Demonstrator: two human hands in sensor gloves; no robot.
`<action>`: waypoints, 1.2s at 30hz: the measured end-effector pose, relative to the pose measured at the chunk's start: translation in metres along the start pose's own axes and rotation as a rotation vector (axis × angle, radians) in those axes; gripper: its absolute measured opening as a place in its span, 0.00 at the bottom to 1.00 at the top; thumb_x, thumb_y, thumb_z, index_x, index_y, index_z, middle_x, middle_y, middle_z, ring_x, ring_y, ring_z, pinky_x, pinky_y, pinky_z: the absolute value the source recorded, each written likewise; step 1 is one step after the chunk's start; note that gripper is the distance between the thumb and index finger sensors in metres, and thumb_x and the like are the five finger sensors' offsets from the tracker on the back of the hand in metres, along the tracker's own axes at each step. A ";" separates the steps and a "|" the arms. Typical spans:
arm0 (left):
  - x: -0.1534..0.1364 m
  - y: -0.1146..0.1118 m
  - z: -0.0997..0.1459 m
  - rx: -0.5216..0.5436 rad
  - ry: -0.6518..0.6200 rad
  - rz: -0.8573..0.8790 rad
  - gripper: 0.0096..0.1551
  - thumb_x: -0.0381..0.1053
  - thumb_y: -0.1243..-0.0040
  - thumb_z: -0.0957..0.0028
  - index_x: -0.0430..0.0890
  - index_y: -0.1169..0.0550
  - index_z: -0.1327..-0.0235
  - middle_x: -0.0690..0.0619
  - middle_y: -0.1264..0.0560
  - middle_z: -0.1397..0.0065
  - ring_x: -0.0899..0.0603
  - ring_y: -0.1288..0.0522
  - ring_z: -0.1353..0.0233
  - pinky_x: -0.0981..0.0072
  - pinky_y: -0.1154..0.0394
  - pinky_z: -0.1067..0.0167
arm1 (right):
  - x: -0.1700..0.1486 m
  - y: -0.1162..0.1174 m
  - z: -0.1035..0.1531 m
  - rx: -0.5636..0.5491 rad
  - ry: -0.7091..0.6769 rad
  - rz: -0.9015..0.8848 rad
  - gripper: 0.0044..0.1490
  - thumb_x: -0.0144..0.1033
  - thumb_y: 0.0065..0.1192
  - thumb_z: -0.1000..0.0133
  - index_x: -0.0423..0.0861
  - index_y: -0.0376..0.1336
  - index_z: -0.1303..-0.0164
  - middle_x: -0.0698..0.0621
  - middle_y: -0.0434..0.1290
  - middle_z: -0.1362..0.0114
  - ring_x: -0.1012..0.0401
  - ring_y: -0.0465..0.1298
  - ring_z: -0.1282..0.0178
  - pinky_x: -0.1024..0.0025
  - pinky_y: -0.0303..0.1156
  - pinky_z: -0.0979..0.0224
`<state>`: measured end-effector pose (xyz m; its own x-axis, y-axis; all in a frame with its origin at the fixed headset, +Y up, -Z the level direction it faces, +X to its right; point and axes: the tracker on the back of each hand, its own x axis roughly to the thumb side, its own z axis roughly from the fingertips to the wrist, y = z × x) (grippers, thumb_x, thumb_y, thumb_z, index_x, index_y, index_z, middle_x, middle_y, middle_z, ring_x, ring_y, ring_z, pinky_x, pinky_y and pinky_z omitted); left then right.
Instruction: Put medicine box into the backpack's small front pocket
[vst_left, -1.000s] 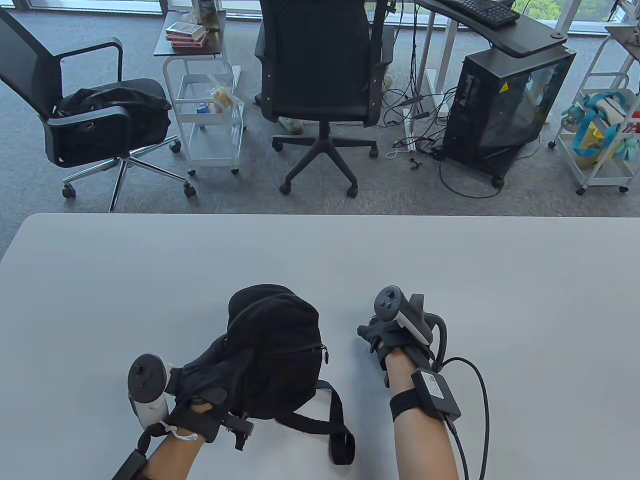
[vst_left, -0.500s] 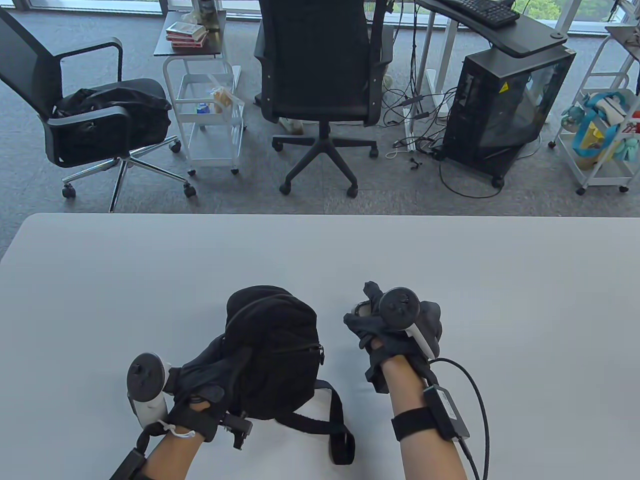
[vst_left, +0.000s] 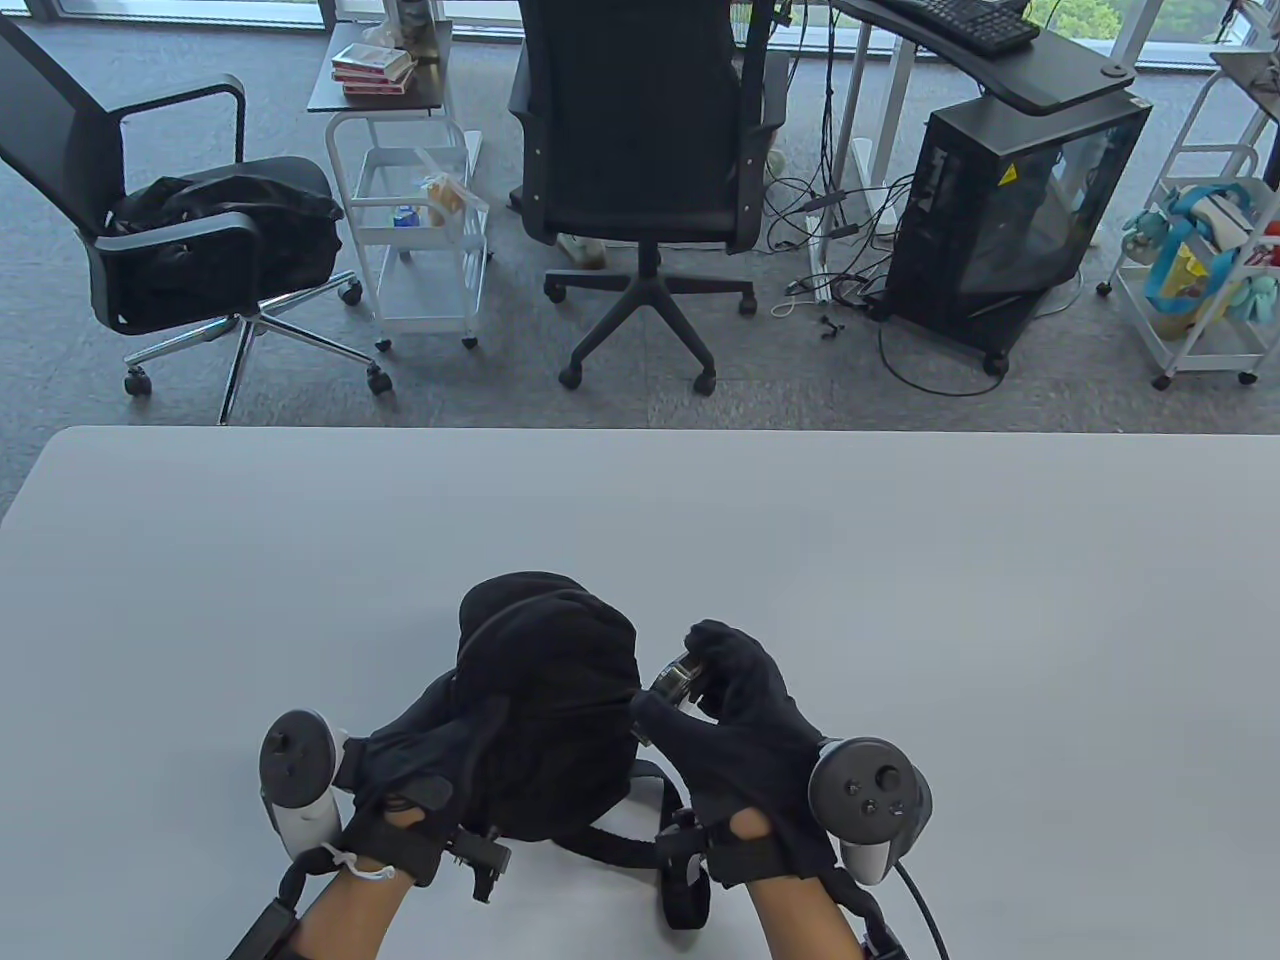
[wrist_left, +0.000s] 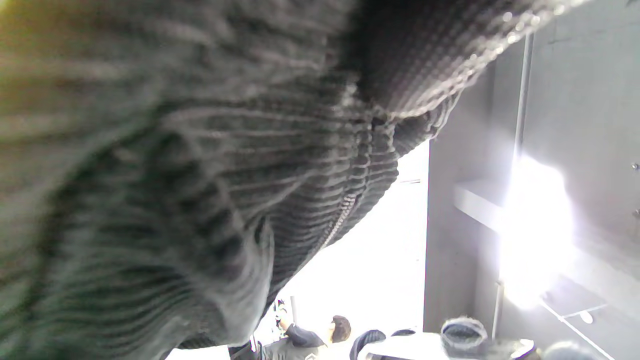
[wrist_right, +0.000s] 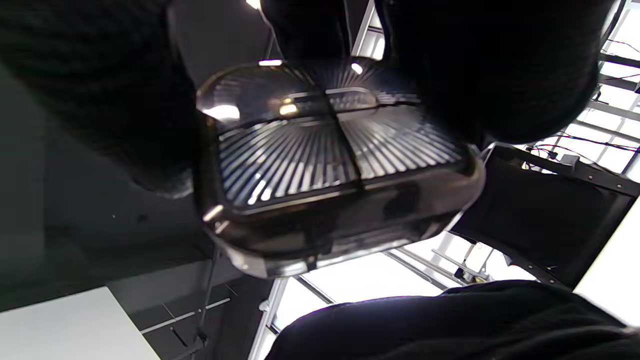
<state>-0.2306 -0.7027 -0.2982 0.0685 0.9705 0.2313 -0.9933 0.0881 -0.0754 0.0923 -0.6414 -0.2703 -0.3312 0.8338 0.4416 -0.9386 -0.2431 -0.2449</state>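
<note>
1. The left hand (vst_left: 400, 770) lies against the near-left side of the backpack (vst_left: 545, 700), palm and fingers wrapped onto the black fabric and gripping it; its tracker (vst_left: 297, 765) sticks out to the left. In the left wrist view the frame is almost filled by blurred ribbed dark cloth (wrist_left: 200, 175) with a line of zipper teeth (wrist_left: 342, 220) running along its edge, so how the individual fingers sit cannot be told there.

2. The backpack is small, black and rounded, and rests on the grey table (vst_left: 1000, 600) near the front edge, between the two hands. A strap (vst_left: 680, 880) trails from its lower right toward the near edge.

3. The right hand (vst_left: 740, 730) is just beside the backpack's right flank, back of the hand upward, its tracker (vst_left: 868, 795) on the right. Thumb and fingers are curled in and pinch the medicine box (vst_left: 675, 682), which peeks out at the fingertips, close against the bag's side.

4. In the right wrist view the medicine box (wrist_right: 330, 160) is a rounded-corner case of dark, translucent, glossy plastic. Its lid is split into sections with fine radiating ribs. Dark gloved fingers (wrist_right: 480, 65) clamp it from above on both sides.
</note>
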 end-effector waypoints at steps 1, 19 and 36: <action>0.001 -0.002 0.000 -0.006 -0.004 -0.003 0.29 0.56 0.31 0.46 0.44 0.19 0.35 0.43 0.14 0.42 0.30 0.22 0.36 0.24 0.37 0.39 | 0.000 0.002 0.000 -0.009 0.003 -0.007 0.54 0.67 0.80 0.52 0.41 0.63 0.29 0.29 0.67 0.30 0.39 0.83 0.41 0.47 0.82 0.46; 0.019 -0.021 0.011 -0.010 -0.111 -0.001 0.28 0.55 0.31 0.46 0.44 0.19 0.36 0.43 0.15 0.41 0.30 0.22 0.35 0.23 0.38 0.39 | 0.002 0.041 0.009 0.115 -0.121 0.415 0.55 0.69 0.76 0.51 0.36 0.63 0.32 0.30 0.68 0.32 0.40 0.84 0.44 0.46 0.82 0.49; 0.011 -0.005 0.010 0.062 -0.084 0.113 0.27 0.54 0.32 0.46 0.45 0.19 0.36 0.45 0.14 0.43 0.31 0.21 0.36 0.23 0.38 0.38 | -0.020 0.044 0.015 0.291 -0.036 0.219 0.46 0.64 0.58 0.40 0.34 0.72 0.37 0.29 0.65 0.25 0.28 0.62 0.27 0.30 0.60 0.36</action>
<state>-0.2254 -0.6945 -0.2860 -0.0496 0.9511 0.3050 -0.9982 -0.0373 -0.0461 0.0564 -0.6761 -0.2770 -0.5261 0.7297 0.4369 -0.8313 -0.5495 -0.0833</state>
